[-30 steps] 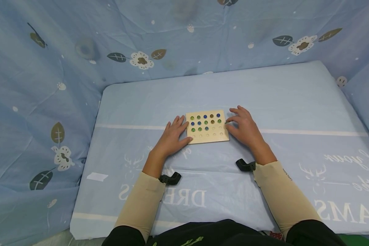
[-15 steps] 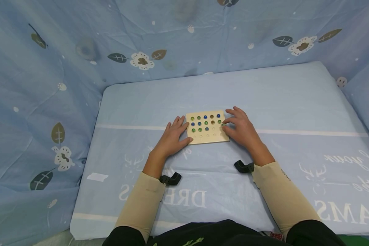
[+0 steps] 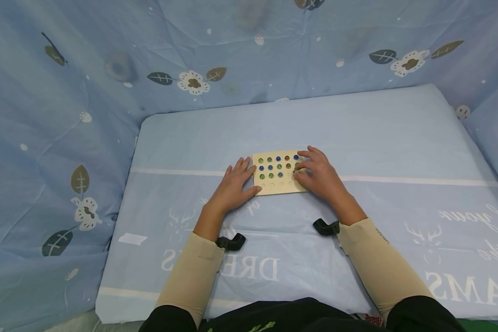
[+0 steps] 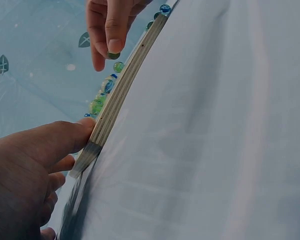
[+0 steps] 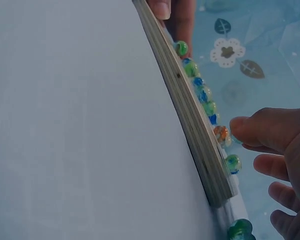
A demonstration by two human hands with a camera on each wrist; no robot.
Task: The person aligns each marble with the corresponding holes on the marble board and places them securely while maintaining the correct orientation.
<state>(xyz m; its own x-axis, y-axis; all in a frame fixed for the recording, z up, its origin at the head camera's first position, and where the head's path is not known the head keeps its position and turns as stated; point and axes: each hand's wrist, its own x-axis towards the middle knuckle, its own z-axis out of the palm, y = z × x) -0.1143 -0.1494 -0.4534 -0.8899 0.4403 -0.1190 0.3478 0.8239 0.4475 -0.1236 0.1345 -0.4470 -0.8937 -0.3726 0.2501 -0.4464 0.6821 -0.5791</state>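
A pale wooden board (image 3: pixel 274 189) lies on the table, its rows of round hollows partly filled with blue, green and brown glass marbles (image 3: pixel 278 167). My left hand (image 3: pixel 234 186) rests at the board's left edge, fingers spread and thumb touching the near corner. Over the board's right side, my right hand (image 3: pixel 319 176) pinches a green marble (image 4: pixel 113 55) between thumb and forefinger, just above the surface. That hand hides the board's right end in the head view. In the right wrist view, a dark green marble (image 5: pixel 240 229) shows beyond the board's end.
A blue patterned cloth (image 3: pixel 249 60) hangs behind and to the left of the light blue tabletop (image 3: pixel 357 133). A white paper-like patch (image 3: pixel 132 239) lies at the table's left. Each wrist wears a black camera mount (image 3: pixel 232 242).
My right hand has moved left and slightly nearer, carrying the green marble from the board's right edge to over its third row. My left hand stays put.
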